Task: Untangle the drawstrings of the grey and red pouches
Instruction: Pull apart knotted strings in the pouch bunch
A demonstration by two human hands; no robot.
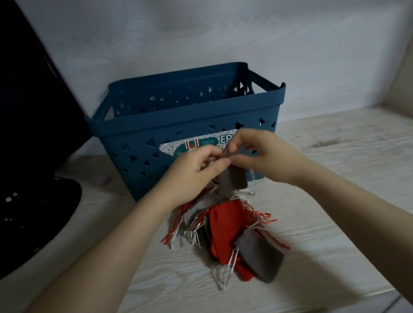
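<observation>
Pinching the top edge of a grey pouch [234,180] between them, the left hand [197,171] and the right hand [262,155] are raised in front of a blue basket [187,115], fingertips meeting at the pouch's mouth. The left hand's fingers are curled with the thumb pressed along the fabric; the right hand's thumb and forefinger grip the same edge from the other side. The pouch hangs down below the fingers, and from it a tangled cluster trails to the worktop [355,186]: red and pale drawstrings [182,228] fan out to the left, a red pouch [225,224] lies in the middle of the heap, and another grey pouch [261,256] rests at the near right end, partly over more red fabric. Which string belongs to which pouch cannot be told from the knot. The basket stands just behind the hands, its wall pierced with triangular holes and bearing a label [198,144] partly hidden by the fingers. A dark rounded object [5,135] fills the left side, resting on the same pale wood-grain surface.
</observation>
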